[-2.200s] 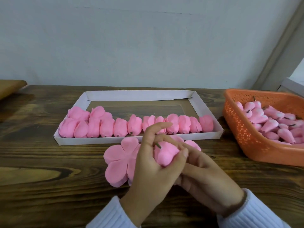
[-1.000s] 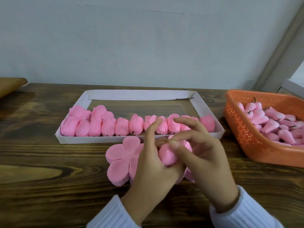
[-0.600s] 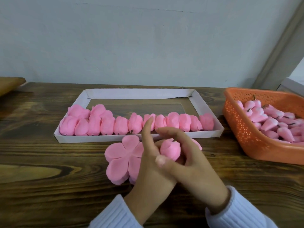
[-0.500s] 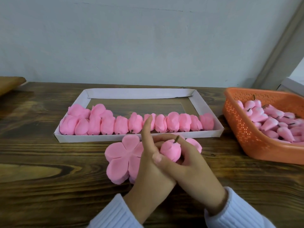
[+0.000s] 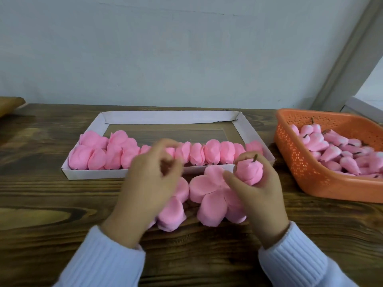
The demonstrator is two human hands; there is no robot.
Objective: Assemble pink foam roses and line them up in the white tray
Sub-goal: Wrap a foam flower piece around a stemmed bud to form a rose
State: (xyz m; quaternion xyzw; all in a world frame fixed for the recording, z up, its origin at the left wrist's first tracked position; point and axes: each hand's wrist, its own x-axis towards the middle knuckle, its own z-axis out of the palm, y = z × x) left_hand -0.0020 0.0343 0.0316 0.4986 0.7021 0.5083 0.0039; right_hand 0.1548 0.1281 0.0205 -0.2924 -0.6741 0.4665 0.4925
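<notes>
Pink bud [image 5: 248,171] gripped by right hand [image 5: 259,195]; left hand [image 5: 145,183] blurred, can't tell its grip. I count two petal pieces [image 5: 207,193] centre, one tray [image 5: 165,117], one basket [image 5: 300,166] right.

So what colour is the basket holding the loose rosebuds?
The basket is orange, with small perforations; the head view shows it best.

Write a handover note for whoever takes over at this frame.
Right hand grips a rose, stem up; it looks fully wrapped.
Left hand is blurred above a petal stack; whether it holds anything is unclear.
Another petal stack lies on the table between the hands.
Done: one row of roses along the near side of the white tray.
Left: probably place this rose, then wrap buds from the orange basket.
</notes>
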